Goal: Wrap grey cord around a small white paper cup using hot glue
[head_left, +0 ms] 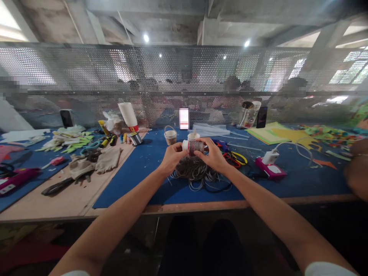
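Note:
A paper cup (196, 147), its side wrapped in grey-brown cord, lies tilted sideways between my two hands, the white end toward the left. My left hand (173, 156) is closed on the white end. The fingers of my right hand (215, 154) curl round the wrapped part. Below them a tangled heap of grey cord (198, 171) rests on the blue mat. Just behind the hands stands another white cup (193, 135) with a thin stick showing at its top, its lower part hidden. A small cup basket with a handle (170, 137) stands to its left.
A phone (184, 119) leans at the mesh screen. At left are a stack of paper cups (128, 115), gloves (107, 161) and scissors. Yellow-handled pliers (239, 158), a magenta power strip (270, 169) and coloured sheets (267, 133) lie right. Another person's arm (356, 168) is at far right.

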`<state>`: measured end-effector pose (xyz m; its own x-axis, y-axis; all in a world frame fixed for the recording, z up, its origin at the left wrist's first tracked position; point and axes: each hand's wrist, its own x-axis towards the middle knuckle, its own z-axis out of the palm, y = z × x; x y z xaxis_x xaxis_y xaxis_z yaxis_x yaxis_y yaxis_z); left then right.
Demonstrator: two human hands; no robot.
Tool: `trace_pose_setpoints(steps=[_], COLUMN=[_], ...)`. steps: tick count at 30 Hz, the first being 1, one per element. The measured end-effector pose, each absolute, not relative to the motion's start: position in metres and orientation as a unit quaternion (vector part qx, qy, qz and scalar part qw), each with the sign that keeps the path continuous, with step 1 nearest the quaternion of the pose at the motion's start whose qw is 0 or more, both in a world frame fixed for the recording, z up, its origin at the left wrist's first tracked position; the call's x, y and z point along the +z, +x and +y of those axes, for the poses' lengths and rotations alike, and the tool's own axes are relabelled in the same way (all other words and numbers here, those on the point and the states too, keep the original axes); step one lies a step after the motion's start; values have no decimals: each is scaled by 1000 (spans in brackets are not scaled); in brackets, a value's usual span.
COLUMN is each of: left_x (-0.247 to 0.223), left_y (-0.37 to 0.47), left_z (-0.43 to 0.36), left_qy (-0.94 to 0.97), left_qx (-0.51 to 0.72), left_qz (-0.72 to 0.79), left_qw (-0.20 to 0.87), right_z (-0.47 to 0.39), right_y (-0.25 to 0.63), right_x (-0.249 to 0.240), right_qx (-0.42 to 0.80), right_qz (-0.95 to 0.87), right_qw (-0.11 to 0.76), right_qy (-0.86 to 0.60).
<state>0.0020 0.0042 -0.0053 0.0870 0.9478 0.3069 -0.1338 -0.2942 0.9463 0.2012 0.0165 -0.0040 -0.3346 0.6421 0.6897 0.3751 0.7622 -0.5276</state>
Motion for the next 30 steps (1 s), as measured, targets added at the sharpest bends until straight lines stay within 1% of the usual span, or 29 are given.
trace_pose_setpoints(steps=[5, 16, 30], left_x=[-3, 0, -7], left_y=[3, 3, 0], left_z=[4, 1, 7], left_qy=[570, 559, 562], left_qx=[574, 575, 575], left_qz=[366, 371, 363], left_qw=[460, 467, 471], right_z=[16, 16, 16], right_y=[201, 200, 200], right_x=[-4, -5, -7], right_qx=[144, 167, 184], right_qz=[-802, -796, -794], right_qw=[486, 483, 485], right_qy=[-317, -324, -318])
